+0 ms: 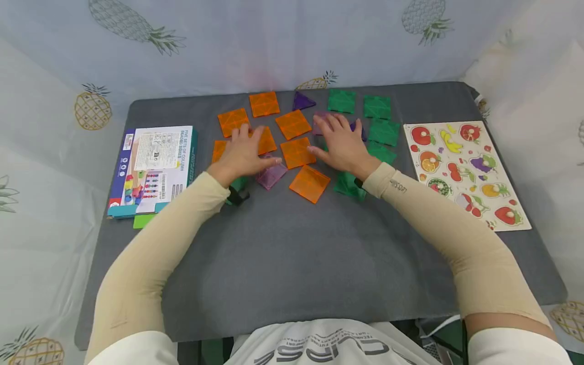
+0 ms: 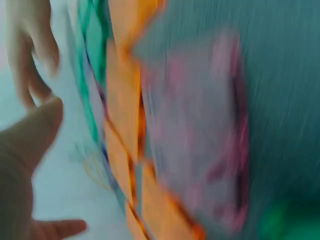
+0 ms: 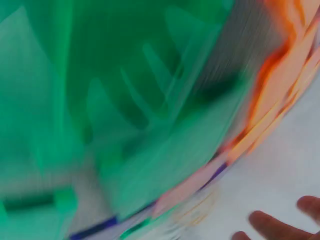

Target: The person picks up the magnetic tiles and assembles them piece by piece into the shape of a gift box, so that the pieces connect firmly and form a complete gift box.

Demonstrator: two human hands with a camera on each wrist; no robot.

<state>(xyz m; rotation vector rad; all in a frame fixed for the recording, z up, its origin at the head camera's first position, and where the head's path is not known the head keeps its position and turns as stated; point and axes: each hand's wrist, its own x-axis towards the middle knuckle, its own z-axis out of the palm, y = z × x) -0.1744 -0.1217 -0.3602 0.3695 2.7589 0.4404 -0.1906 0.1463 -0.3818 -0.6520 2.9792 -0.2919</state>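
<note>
Translucent magnetic tiles lie over the far middle of the table. My left hand (image 1: 244,154) is over the orange tiles (image 1: 233,122) on the left, fingers spread and thumb pointing right. Just below that thumb lies a light purple tile (image 1: 272,174), large and blurred in the left wrist view. My right hand (image 1: 339,144) spreads its fingers between the orange tiles and the green tiles (image 1: 384,132), partly hiding a purple tile. Nothing shows in either hand's grasp. Green tiles (image 3: 125,75) fill much of the right wrist view, blurred. A dark purple triangle (image 1: 303,101) lies near the far edge.
A boxed bead set (image 1: 157,152) lies at the left of the grey table (image 1: 296,263), with a bright green piece (image 1: 143,221) poking out under it. On the right is a fruit puzzle board (image 1: 465,175). A pineapple-print curtain (image 1: 255,45) hangs behind.
</note>
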